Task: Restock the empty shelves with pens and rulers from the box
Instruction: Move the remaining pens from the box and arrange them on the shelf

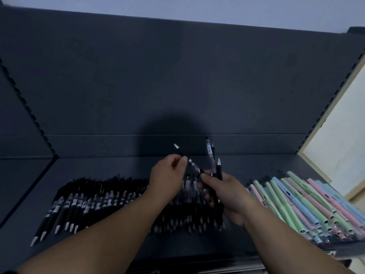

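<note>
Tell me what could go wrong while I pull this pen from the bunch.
The left hand pinches one black pen near its tip, so it may slip onto the black pen row and knock it askew. The right hand holds the other pens fanned out; one could slide free.

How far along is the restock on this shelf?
Done: a row of black pens and a batch of pastel pens lie on the shelf. In hand: the right hand holds a bundle of black pens; the left hand pinches one pen from it. Left: placing these; no rulers or box in view.
</note>
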`<state>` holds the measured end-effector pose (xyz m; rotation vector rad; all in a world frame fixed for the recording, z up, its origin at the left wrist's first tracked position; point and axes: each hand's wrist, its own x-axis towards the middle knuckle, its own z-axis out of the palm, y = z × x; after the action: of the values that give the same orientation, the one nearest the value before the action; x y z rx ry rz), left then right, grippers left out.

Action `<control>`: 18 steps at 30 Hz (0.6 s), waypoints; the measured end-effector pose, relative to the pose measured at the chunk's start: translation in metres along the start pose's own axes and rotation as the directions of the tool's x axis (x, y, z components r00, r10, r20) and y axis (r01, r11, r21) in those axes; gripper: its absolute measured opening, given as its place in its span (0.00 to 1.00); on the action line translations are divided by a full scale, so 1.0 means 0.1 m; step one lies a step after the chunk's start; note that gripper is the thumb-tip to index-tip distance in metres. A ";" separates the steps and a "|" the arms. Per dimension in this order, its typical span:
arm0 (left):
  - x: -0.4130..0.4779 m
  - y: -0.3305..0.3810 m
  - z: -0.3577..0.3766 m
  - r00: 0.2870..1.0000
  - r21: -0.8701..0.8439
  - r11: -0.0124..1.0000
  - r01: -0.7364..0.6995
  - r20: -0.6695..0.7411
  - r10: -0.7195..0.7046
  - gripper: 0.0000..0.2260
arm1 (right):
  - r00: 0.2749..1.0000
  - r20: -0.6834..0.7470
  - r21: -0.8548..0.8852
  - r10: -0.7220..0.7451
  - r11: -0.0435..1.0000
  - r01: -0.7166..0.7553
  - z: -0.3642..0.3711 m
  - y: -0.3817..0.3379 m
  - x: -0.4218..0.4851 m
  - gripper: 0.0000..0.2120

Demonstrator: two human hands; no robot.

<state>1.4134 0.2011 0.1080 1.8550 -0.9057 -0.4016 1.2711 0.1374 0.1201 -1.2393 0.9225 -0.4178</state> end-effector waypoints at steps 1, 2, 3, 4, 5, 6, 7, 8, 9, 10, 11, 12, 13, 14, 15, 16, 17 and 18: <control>-0.02 0.04 -0.03 0.998 -0.102 0.993 0.065 0.031 -0.062 0.11 | 0.999 0.051 -0.013 -0.010 1.000 0.010 0.04 -0.01 -0.01 0.06; -0.03 0.07 -0.05 0.991 -0.208 0.970 0.124 0.067 -0.112 0.11 | 0.995 0.099 -0.030 -0.017 0.999 0.020 0.09 -0.02 -0.02 0.07; -0.04 0.10 -0.09 0.984 -0.313 0.934 0.173 0.095 -0.151 0.10 | 0.991 0.130 -0.045 -0.020 0.999 0.026 0.13 -0.03 -0.03 0.08; -0.03 0.12 -0.15 0.980 -0.398 0.895 0.200 0.097 -0.176 0.09 | 0.991 0.133 -0.051 -0.023 0.998 0.030 0.18 -0.05 -0.03 0.08; -0.02 0.14 -0.22 0.980 -0.452 0.869 0.199 0.068 -0.189 0.07 | 0.993 0.111 -0.044 -0.026 0.999 0.031 0.21 -0.06 -0.03 0.07; -0.01 0.15 -0.30 0.982 -0.491 0.854 0.174 0.023 -0.186 0.06 | 0.997 0.076 -0.030 -0.026 0.999 0.029 0.23 -0.07 -0.01 0.07; 0.01 0.15 -0.38 0.985 -0.522 0.843 0.131 -0.026 -0.169 0.05 | 0.999 0.040 -0.018 -0.026 0.999 0.027 0.24 -0.08 0.01 0.07; 0.01 0.14 -0.45 0.987 -0.547 0.833 0.081 -0.070 -0.142 0.05 | 1.000 0.009 -0.011 -0.028 1.000 0.028 0.25 -0.09 0.03 0.08; 0.01 0.12 -0.51 0.989 -0.553 0.832 0.030 -0.103 -0.104 0.04 | 0.999 -0.015 -0.002 -0.028 1.000 0.028 0.25 -0.09 0.05 0.08; -0.01 0.09 -0.56 0.991 -0.523 0.852 -0.026 -0.126 -0.047 0.03 | 0.999 -0.032 0.008 -0.028 1.000 0.029 0.25 -0.09 0.06 0.08; -0.04 0.07 -0.59 0.991 -0.455 0.887 -0.082 -0.130 0.025 0.04 | 0.999 -0.044 0.015 -0.028 0.999 0.028 0.26 -0.09 0.07 0.08; -0.08 0.04 -0.62 0.989 -0.374 0.918 -0.131 -0.114 0.095 0.06 | 0.998 -0.051 0.013 -0.026 1.000 0.026 0.27 -0.09 0.06 0.07; -0.11 0.01 -0.63 0.984 -0.306 0.936 -0.171 -0.098 0.148 0.07 | 0.998 -0.051 0.008 -0.023 1.000 0.023 0.28 -0.09 0.06 0.07; -0.14 -0.02 -0.66 0.980 -0.264 0.944 -0.196 -0.092 0.178 0.08 | 0.999 -0.044 0.003 -0.021 1.000 0.021 0.30 -0.09 0.05 0.07; -0.15 -0.05 -0.70 0.977 -0.240 0.948 -0.209 -0.098 0.190 0.09 | 0.999 -0.031 -0.001 -0.019 1.000 0.019 0.32 -0.08 0.04 0.07; -0.16 -0.08 -0.75 0.975 -0.210 0.954 -0.214 -0.110 0.194 0.11 | 1.000 -0.014 -0.007 -0.018 1.000 0.018 0.34 -0.08 0.03 0.07; -0.16 -0.11 -0.82 0.974 -0.168 0.963 -0.212 -0.115 0.194 0.13 | 1.000 0.002 -0.014 -0.020 1.000 0.020 0.36 -0.07 0.03 0.08; -0.16 -0.15 -0.88 0.977 -0.131 0.972 -0.194 -0.112 0.180 0.15 | 1.000 0.015 -0.021 -0.019 1.000 0.019 0.39 -0.07 0.02 0.08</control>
<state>1.4643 0.2721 0.1330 1.6297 -0.9497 -0.2478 1.3041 0.1577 0.1270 -1.2703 0.9051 -0.4142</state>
